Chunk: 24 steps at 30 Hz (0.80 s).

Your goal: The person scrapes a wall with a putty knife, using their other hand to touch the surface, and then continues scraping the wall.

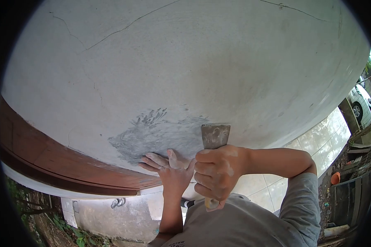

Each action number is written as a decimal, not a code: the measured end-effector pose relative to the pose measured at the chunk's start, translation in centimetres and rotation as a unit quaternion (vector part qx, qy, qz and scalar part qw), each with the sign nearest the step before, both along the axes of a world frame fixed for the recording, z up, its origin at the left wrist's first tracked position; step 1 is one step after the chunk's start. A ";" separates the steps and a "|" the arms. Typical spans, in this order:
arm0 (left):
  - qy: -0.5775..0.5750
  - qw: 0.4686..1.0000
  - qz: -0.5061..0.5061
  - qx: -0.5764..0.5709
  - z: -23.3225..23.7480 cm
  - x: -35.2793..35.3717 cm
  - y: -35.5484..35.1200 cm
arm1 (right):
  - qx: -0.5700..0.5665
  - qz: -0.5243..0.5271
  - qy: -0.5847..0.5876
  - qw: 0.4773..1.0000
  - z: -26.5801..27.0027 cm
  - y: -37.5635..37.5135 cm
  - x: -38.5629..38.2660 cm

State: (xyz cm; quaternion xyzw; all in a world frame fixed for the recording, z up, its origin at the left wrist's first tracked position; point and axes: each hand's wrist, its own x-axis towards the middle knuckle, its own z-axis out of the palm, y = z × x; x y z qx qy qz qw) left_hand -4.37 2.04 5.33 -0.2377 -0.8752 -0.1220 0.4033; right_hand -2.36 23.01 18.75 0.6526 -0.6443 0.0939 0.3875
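My right hand [218, 171] is wrapped round the handle of a putty knife [215, 136]. Its wide, stained metal blade points up, and the blade's edge lies at the wall [160, 74], beside a scraped dark grey patch [160, 136]. The lower end of the handle shows beneath my fist. My left hand [167, 164], dusted with pale powder, rests with fingers spread against the lower part of the grey patch, just left of the putty knife. Whitish smears mark my right knuckles too.
Thin cracks [127, 28] run across the upper wall. A reddish-brown panel [62, 158] borders it at lower left. Pale floor tiles [257, 191] lie below right. Farther right are an orange pot [335, 178], stacked wood and a parked car [358, 103]. Plants grow at lower left.
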 end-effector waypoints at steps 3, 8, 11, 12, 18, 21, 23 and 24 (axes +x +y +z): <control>-0.002 1.000 0.000 0.001 -0.3 0.3 0.2 | -0.056 0.007 -0.040 0.998 0.8 -0.1 0.4; -0.084 0.996 -0.004 -0.020 -3.3 0.1 -1.0 | -0.020 -0.024 0.022 0.999 0.6 0.0 0.1; -0.086 0.996 -0.014 0.015 -5.3 -0.6 -1.3 | -0.047 -0.006 -0.026 0.999 1.1 -0.4 0.3; -0.086 0.996 -0.017 0.013 -5.0 -0.4 -1.3 | -0.050 -0.010 -0.025 0.998 0.5 -0.5 0.3; -0.039 0.999 -0.005 0.002 -1.4 0.2 -0.3 | -0.048 -0.040 0.001 0.998 1.2 0.1 0.6; -0.051 0.998 0.000 -0.030 -1.7 -0.3 -0.8 | -0.003 -0.041 0.008 0.999 0.3 -0.3 0.3; -0.013 1.000 0.003 -0.018 -1.1 -0.2 -0.1 | -0.023 -0.054 0.013 0.998 1.4 0.6 0.3; -0.014 1.000 0.006 -0.016 -0.9 -0.2 0.0 | -0.021 -0.051 0.012 0.998 1.3 0.4 0.3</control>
